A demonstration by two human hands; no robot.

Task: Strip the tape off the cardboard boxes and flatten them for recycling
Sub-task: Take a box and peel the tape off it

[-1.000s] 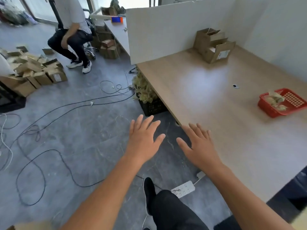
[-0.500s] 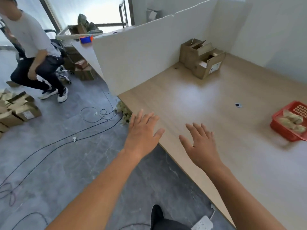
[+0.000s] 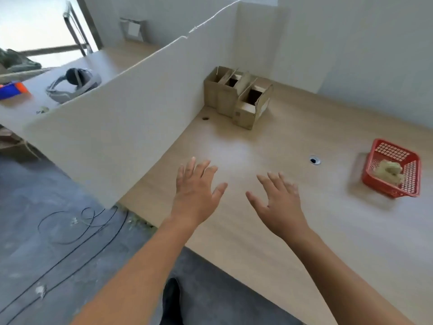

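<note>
Above the desk near its front edge, your left hand and right hand hover spread wide, holding nothing. Bare desktop lies between them and the cardboard boxes, which stand in the far corner against the divider.

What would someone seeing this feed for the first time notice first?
The left hand and right hand spread open over the near part of the wooden desk, holding nothing. A cluster of open cardboard boxes stands in the far corner beside the white divider. A red basket holding pale scraps sits on the desk's right side.
</note>
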